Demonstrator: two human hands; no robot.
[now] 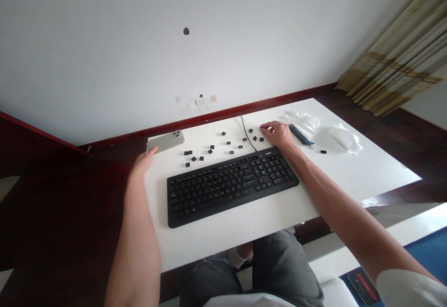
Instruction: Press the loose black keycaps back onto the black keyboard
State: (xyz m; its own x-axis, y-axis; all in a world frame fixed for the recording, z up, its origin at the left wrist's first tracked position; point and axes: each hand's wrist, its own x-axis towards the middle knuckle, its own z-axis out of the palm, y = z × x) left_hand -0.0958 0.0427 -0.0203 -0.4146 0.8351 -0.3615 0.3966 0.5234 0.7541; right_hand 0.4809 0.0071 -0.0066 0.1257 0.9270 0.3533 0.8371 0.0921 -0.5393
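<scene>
At the table's left edge, my left hand (141, 163) has its thumb by the near corner of a phone (165, 142), which lies camera side up. That thumb is stretched out, while the other fingers are mostly hidden. Beyond the right end of a black keyboard (228, 183), my right hand (277, 133) is lowered to the table. Its thumb and index fingertips come close together in a pinch; whatever is between them is too small to make out. Several loose black keycaps (231, 152) lie scattered behind the keyboard, some of them near my right fingertips.
Right of my right hand lie a dark tool-like object (301, 134) with a blue end, crumpled clear plastic (340, 138) and a lone black piece (323, 152). A cable (247, 132) runs from the keyboard to the far edge of the white table (370, 169). The wall stands behind.
</scene>
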